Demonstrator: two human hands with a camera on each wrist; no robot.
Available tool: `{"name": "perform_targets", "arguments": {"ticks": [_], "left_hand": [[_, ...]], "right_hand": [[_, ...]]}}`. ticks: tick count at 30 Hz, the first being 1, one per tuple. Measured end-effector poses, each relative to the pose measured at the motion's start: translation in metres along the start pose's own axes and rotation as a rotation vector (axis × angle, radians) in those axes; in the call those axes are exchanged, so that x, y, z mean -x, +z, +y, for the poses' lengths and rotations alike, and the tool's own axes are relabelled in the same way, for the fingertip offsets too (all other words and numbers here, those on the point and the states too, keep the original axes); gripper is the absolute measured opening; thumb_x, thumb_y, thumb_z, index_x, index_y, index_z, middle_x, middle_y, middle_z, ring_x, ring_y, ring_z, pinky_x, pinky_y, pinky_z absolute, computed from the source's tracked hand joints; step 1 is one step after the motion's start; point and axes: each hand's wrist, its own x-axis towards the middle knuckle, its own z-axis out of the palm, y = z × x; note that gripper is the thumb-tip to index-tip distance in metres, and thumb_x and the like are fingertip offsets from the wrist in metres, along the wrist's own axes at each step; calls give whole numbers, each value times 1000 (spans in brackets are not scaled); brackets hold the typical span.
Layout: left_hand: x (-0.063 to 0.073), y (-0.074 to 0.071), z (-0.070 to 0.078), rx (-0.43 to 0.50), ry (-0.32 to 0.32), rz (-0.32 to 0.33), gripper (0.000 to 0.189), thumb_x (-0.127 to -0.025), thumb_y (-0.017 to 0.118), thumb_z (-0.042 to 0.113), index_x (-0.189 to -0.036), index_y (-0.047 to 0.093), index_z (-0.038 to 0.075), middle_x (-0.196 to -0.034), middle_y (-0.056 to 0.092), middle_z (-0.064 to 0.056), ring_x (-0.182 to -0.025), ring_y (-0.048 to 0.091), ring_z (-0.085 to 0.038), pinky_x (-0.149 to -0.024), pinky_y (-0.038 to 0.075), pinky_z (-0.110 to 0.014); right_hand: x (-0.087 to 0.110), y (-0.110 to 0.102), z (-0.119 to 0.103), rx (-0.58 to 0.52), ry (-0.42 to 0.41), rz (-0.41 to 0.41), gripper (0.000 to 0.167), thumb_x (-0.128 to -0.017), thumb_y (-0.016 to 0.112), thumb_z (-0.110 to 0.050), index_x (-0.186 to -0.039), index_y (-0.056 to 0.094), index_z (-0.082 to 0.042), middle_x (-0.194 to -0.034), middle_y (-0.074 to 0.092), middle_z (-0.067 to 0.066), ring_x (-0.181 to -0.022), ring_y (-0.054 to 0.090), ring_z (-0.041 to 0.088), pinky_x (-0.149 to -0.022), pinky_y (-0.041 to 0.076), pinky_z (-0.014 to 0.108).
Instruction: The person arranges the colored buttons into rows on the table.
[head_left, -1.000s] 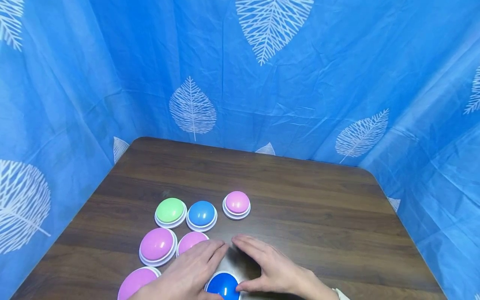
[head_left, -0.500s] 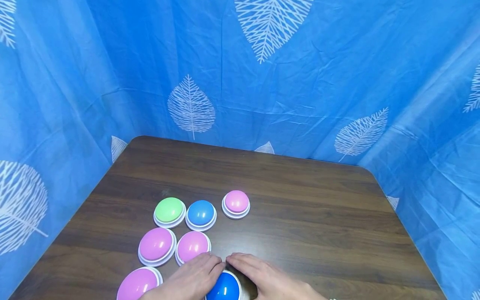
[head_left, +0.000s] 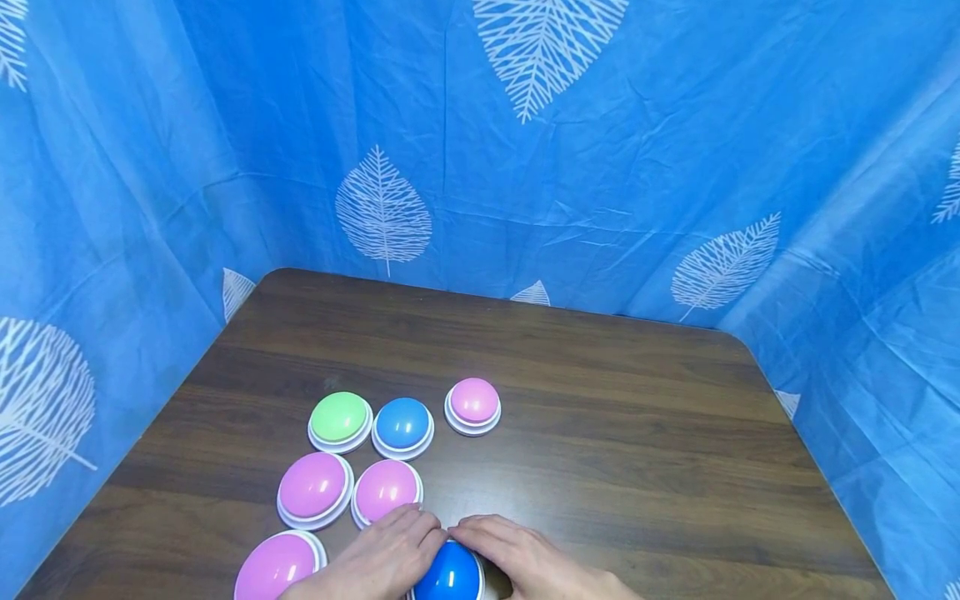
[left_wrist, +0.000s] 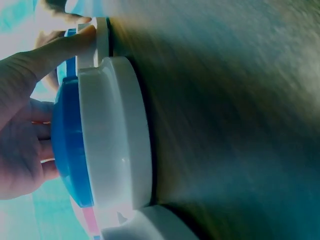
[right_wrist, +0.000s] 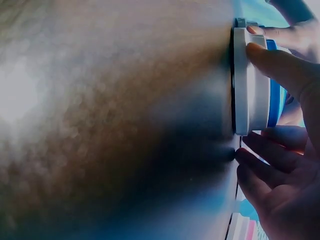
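A dark blue dome push button [head_left: 447, 577] on a white base sits at the bottom of the head view, between both hands. My left hand [head_left: 386, 557] grips it from the left, its thumb against the white base in the left wrist view. From the right my right hand [head_left: 536, 565] holds the same button. In the right wrist view, the right thumb lies on the white base [right_wrist: 257, 82] and the fingers bend about its far side. Another blue push button [left_wrist: 112, 135] stands below the left palm in the left wrist view.
Left of the hands are pink push buttons [head_left: 313, 487], one partly behind the left fingers. Farther back stand a green button [head_left: 340, 418], a lighter blue button [head_left: 402, 425] and a smaller pink button [head_left: 474, 402]. Blue leaf-print curtains [head_left: 600, 192] surround the brown table [head_left: 637, 433].
Both hands have come down and closed in around the dark blue button. The pink button behind the left hand shows more now. The buttons keep nearly the same places.
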Motion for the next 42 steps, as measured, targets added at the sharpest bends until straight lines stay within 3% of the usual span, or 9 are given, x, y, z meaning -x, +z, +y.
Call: {"name": "perform_targets", "arguments": {"ticks": [10, 15, 17, 21, 24, 29, 36, 42], "left_hand": [[-2, -3, -1, 64, -14, -15, 62, -60, 92, 38, -108, 66, 10, -93, 59, 2, -87, 56, -10, -85, 49, -29], [-6, -6, -2, 142, -27, 27, 65, -64, 88, 51, -109, 65, 10, -94, 57, 2, -86, 55, -11, -82, 50, -29], [-9, -11, -4, 208, -50, 7, 68, -68, 85, 56, -112, 64, 9, -96, 57, 3, -87, 55, -10, -83, 51, -29], [-18, -22, -9, 322, -133, -105, 70, -71, 83, 57, -120, 62, 10, -105, 57, 4, -96, 56, -12, -87, 52, -33], [-27, -28, -14, 326, -175, -160, 71, -71, 84, 56, -121, 62, 12, -108, 58, 4, -100, 57, -14, -89, 52, -36], [-46, -31, -24, 291, -157, -177, 71, -71, 84, 58, -120, 63, 12, -106, 59, 3, -99, 59, -15, -91, 51, -37], [-78, -30, -41, 215, -108, -156, 71, -69, 86, 56, -118, 64, 9, -107, 62, -1, -99, 62, -17, -93, 50, -38], [-107, -24, -52, 176, -105, -148, 73, -68, 86, 57, -119, 65, 8, -104, 62, -2, -96, 62, -17, -91, 51, -36]], "right_hand": [[0, 1, -2, -21, 2, 7, 72, -93, 66, -46, -150, 37, -13, -140, 51, 0, -125, 50, 11, -102, 44, 30], [1, -2, -3, -88, 17, 53, 67, -94, 67, -42, -148, 39, -14, -138, 53, 0, -122, 52, 12, -99, 47, 31], [2, -4, -3, -118, 34, 74, 67, -93, 69, -40, -148, 40, -14, -139, 53, 0, -123, 52, 13, -99, 47, 32], [3, -10, -1, -79, 32, 138, 71, -89, 74, -39, -147, 42, -13, -140, 52, 0, -124, 52, 14, -99, 47, 33], [3, -17, 2, -31, 27, 177, 72, -89, 75, -36, -147, 42, -11, -139, 53, 1, -124, 53, 17, -98, 48, 36], [4, -30, 9, -39, 69, 195, 72, -88, 76, -36, -148, 42, -13, -139, 54, 2, -123, 55, 19, -96, 50, 40], [5, -50, 30, 18, 71, 265, 72, -84, 81, -32, -143, 48, -7, -134, 58, 6, -119, 59, 21, -92, 52, 40], [9, -70, 50, 28, 136, 251, 73, -82, 82, -32, -143, 49, -6, -136, 57, 7, -120, 58, 24, -93, 51, 44]]}}
